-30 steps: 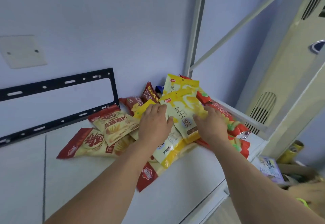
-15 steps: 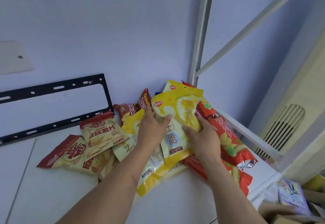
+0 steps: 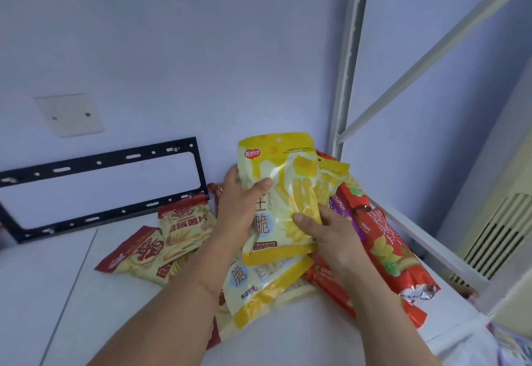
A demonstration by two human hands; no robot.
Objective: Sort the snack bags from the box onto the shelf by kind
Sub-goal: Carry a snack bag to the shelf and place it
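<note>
Yellow snack bag (image 3: 283, 193) now higher in both hands, off the pile (image 3: 259, 288).

Upright yellow snack bag (image 3: 283, 198): carried "ZHISHICUI" in small vertical letters beside large Chinese characters, the lowest being "脆". Yellow bag lying beneath it (image 3: 259, 288): showed "脆" again. Red bag at right (image 3: 383, 239): read "CRISPY". Purple bag edge (image 3: 339, 207): partial "...hiPin". Finer print was illegible.

Glossy plastic yellow bag (image 3: 277, 193); shiny foil-like red bag (image 3: 385, 247) at three o'clock; matt white shelf (image 3: 288, 337), perhaps laminate; painted metal post (image 3: 347, 57)
</note>
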